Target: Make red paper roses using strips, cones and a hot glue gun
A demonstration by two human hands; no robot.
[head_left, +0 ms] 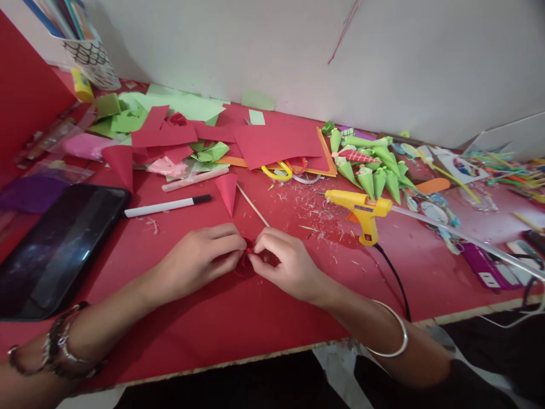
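My left hand [208, 253] and my right hand [287, 261] meet over the front of the red table, both with fingers pinched. Between their fingertips is a small dark red piece [248, 250], perhaps thread or thin paper; its kind is too small to make out. A thin wooden stick [254, 205] lies just beyond my right fingers. Beyond my left hand rests a red paper cone [229, 192], point toward me. A white marker with a black cap [168, 205] lies to its left. The yellow glue gun [360, 210] is on its side to the right, a clear glue stick in its back.
At left are a black phone [63, 250] and another red cone [121, 165]. Red paper sheets [276, 141] and yellow-handled scissors [276, 172] lie behind. Several green paper cones [378, 165] are piled back right. The glue gun's cord [394, 272] runs off the front edge.
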